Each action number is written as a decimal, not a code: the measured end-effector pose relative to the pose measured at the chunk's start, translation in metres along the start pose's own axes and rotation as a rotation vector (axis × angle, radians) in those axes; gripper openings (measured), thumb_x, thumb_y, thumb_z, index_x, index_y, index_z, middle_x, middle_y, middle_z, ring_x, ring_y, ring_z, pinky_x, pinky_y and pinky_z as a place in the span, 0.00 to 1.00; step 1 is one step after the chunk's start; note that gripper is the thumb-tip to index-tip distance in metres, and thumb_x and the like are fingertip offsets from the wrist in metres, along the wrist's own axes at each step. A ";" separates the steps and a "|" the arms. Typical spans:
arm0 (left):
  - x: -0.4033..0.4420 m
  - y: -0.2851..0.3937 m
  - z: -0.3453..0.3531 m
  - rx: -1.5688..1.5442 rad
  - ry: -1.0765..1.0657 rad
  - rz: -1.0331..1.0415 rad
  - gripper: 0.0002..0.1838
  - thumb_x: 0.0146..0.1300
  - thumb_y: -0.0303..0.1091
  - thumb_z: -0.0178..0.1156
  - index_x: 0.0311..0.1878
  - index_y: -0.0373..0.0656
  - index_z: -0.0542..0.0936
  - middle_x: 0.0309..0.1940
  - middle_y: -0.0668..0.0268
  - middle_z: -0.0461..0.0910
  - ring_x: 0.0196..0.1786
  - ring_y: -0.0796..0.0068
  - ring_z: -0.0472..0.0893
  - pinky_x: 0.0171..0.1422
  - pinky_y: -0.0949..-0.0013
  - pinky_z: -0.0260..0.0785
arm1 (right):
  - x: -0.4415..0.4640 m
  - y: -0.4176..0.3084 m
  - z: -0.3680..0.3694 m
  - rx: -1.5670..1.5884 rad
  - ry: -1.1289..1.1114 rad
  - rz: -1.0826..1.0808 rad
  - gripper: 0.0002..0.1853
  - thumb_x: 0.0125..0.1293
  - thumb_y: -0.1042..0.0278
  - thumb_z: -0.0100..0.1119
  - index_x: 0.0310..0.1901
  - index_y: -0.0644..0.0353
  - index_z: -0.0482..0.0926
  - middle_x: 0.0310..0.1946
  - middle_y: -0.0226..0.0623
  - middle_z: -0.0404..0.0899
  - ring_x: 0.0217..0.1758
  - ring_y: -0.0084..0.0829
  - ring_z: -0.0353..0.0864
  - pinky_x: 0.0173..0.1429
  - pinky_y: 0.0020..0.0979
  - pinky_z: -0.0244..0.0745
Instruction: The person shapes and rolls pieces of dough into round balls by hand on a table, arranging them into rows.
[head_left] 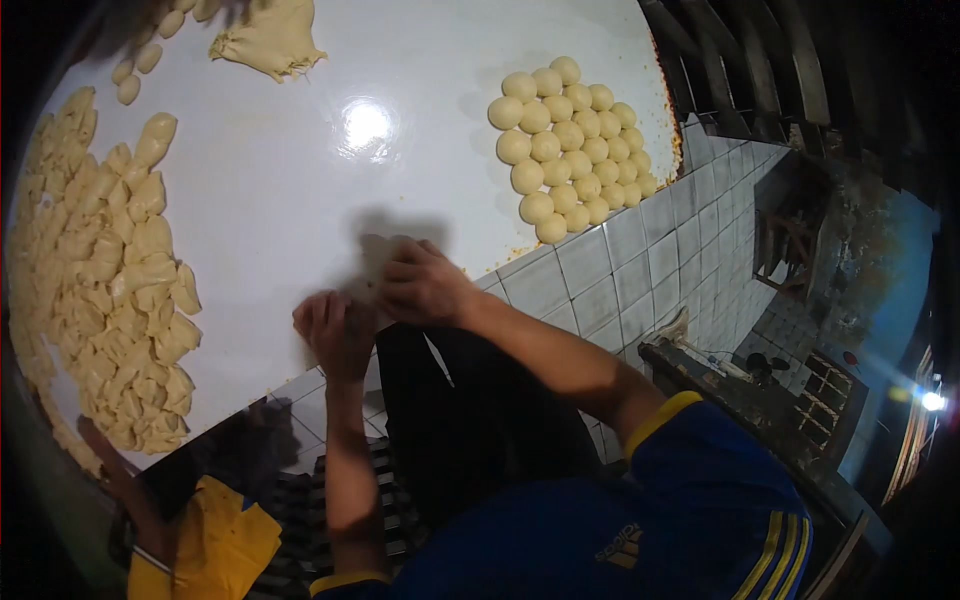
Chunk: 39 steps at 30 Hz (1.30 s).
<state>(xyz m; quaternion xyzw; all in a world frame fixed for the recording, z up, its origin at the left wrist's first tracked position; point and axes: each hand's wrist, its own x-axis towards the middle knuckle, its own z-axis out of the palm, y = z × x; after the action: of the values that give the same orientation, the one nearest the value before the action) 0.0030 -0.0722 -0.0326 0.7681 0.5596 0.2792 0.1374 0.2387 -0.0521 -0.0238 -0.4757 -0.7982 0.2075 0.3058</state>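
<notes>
My left hand is at the near edge of the white table, its fingers curled under and pointing away from me. Just to its right, my right hand is also closed, with bent fingers low over the tabletop. The backs of both hands and their shadows hide whatever may be in the fingers. Rows of smooth, round dough balls sit together at the right of the table. A large heap of cut, uneven dough pieces covers the left side.
A slab of dough lies at the far edge, with several small oval dough pieces beside it. Another person's arm and yellow clothing are at lower left. White tiles border the table's right side.
</notes>
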 end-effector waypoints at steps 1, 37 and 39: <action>-0.008 -0.017 -0.006 0.000 0.001 -0.002 0.09 0.63 0.30 0.75 0.40 0.48 0.81 0.46 0.63 0.85 0.58 0.47 0.82 0.59 0.44 0.71 | -0.014 0.006 -0.014 0.019 -0.026 -0.091 0.10 0.61 0.60 0.80 0.32 0.43 0.84 0.41 0.27 0.81 0.55 0.40 0.85 0.62 0.46 0.80; 0.006 -0.006 -0.015 -0.012 -0.049 -0.013 0.09 0.62 0.30 0.73 0.41 0.47 0.82 0.42 0.63 0.83 0.51 0.49 0.80 0.60 0.45 0.71 | -0.003 -0.003 -0.019 0.025 -0.072 -0.003 0.13 0.64 0.64 0.84 0.32 0.49 0.83 0.37 0.31 0.81 0.45 0.42 0.80 0.54 0.47 0.75; 0.003 -0.031 -0.025 -0.030 -0.030 0.042 0.09 0.61 0.30 0.74 0.40 0.47 0.82 0.42 0.64 0.83 0.52 0.49 0.79 0.61 0.47 0.71 | -0.010 0.035 -0.033 0.069 -0.058 0.006 0.14 0.66 0.61 0.84 0.32 0.49 0.83 0.37 0.31 0.81 0.46 0.43 0.82 0.54 0.46 0.76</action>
<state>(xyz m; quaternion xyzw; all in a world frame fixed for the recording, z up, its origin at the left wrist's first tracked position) -0.0352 -0.0620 -0.0279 0.7817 0.5369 0.2789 0.1513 0.2868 -0.0432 -0.0243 -0.4611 -0.7976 0.2497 0.2981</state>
